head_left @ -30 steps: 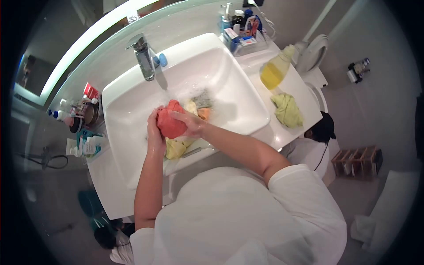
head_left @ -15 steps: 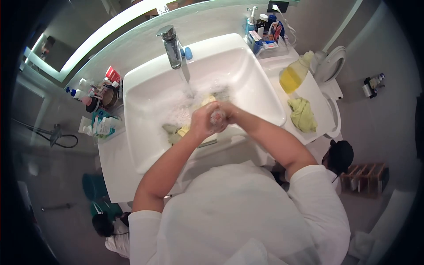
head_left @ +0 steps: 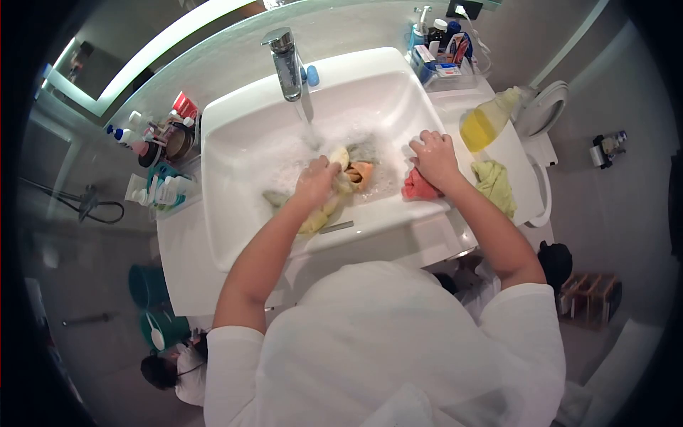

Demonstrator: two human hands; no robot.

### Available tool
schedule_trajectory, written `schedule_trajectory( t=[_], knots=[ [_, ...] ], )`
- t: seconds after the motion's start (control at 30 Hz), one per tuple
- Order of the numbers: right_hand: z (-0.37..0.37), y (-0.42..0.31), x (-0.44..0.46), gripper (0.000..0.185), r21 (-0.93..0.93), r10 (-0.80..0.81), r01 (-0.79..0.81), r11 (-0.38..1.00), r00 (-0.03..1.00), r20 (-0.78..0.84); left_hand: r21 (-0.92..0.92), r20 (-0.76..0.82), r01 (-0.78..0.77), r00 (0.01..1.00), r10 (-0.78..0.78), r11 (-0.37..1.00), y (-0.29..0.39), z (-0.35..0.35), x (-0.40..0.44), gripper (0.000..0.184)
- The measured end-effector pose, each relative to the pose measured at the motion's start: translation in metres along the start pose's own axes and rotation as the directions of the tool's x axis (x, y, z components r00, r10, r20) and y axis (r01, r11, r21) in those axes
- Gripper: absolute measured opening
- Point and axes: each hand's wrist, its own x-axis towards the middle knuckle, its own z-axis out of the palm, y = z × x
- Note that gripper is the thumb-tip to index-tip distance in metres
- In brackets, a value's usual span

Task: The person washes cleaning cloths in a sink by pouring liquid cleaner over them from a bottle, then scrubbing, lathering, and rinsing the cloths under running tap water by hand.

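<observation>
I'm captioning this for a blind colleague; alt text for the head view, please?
A person's right hand is at a red cloth, the left hand near an orange cloth, in a sudsy white sink with the tap running.

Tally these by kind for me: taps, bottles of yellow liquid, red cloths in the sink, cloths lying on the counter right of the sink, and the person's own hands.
Tap: 1
Yellow-liquid bottle: 1
Red cloth in the sink: 1
Yellow-green cloth on the counter: 1
Hands, left hand and right hand: 2
Total: 6
</observation>
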Motion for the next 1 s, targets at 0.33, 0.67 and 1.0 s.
schedule_trajectory(
  t=[0.33, 0.67, 1.0],
  knots=[
    [-0.012, -0.006, 0.016, 0.043, 0.133, -0.146, 0.100, 0.986, 0.901, 0.409, -0.186, -0.351, 0.082, 0.925, -0.144, 0.979, -0.043, -0.012, -0.006, 0.029],
    [-0.085, 0.006, -0.023, 0.059, 0.274, 0.157, -0.263, 0.925, 0.921, 0.355, 0.100, -0.520, 0.122, 0.853, -0.053, 0.988, -0.061, -0.030, -0.031, 0.029],
    [-0.066, 0.005, -0.079, 0.077, 0.203, 0.536, -0.558, 0.805, 0.830, 0.155, -0.354, -0.105, 0.212, 0.959, -0.264, 0.911, -0.007, -0.050, -0.027, 0.018]
  ],
)
